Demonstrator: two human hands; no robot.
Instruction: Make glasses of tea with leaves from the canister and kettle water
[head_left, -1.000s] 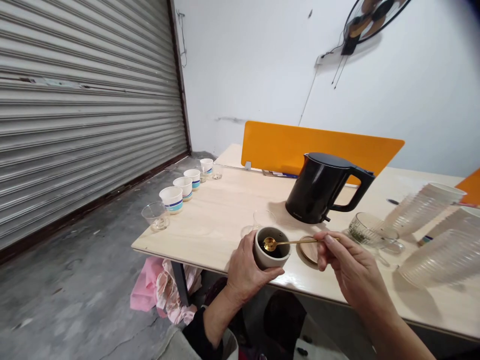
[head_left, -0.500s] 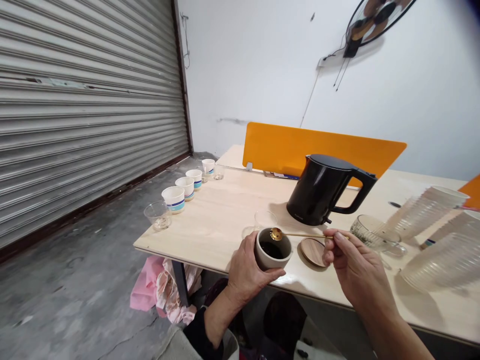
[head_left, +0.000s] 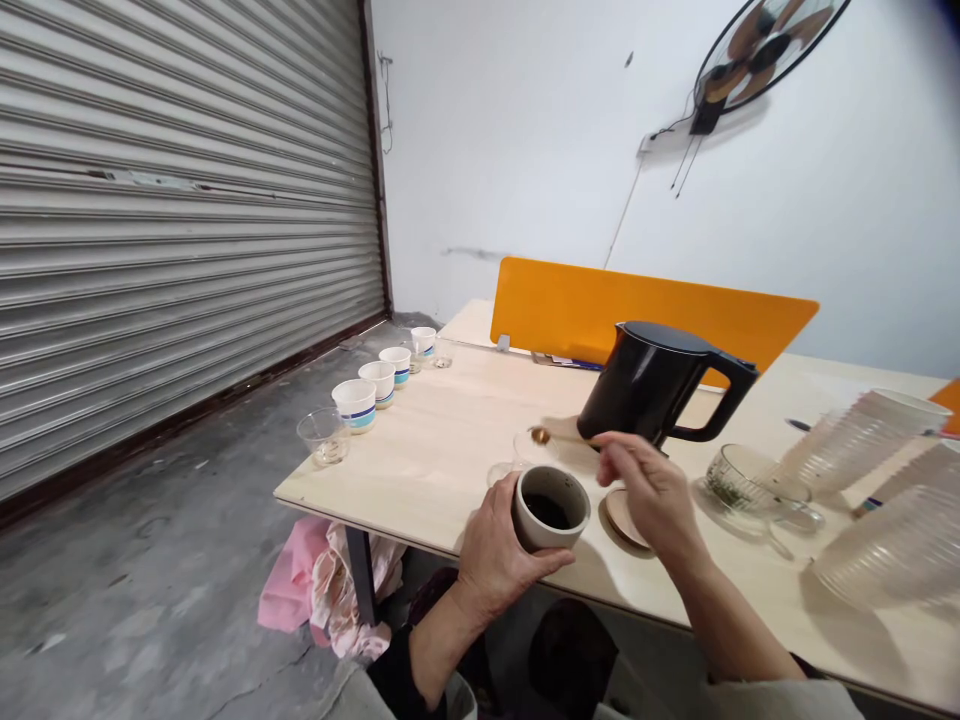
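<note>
My left hand point(head_left: 495, 550) is wrapped round a beige cup point(head_left: 551, 538) with dark liquid in it, above the table's front edge. My right hand point(head_left: 652, 490) pinches the handle of a thin gold spoon point(head_left: 570, 438). The spoon's bowl, blurred by motion, is beyond the cup's rim, over a clear plastic cup point(head_left: 525, 450) standing on the table. A round wooden coaster point(head_left: 621, 518) lies under my right hand, partly covered by it. Behind that hand stands a black electric kettle point(head_left: 637, 385).
Several white-and-blue paper cups point(head_left: 354, 405) and clear cups point(head_left: 324, 437) line the table's left edge. At right are a glass cup with green leaves point(head_left: 739, 480) and stacked plastic cups point(head_left: 885, 550). An orange divider point(head_left: 555, 300) crosses the table behind the kettle.
My right hand has moved left and away from me, lifting the spoon from over the cup to beyond its rim. My left hand still holds the cup in nearly the same place.
</note>
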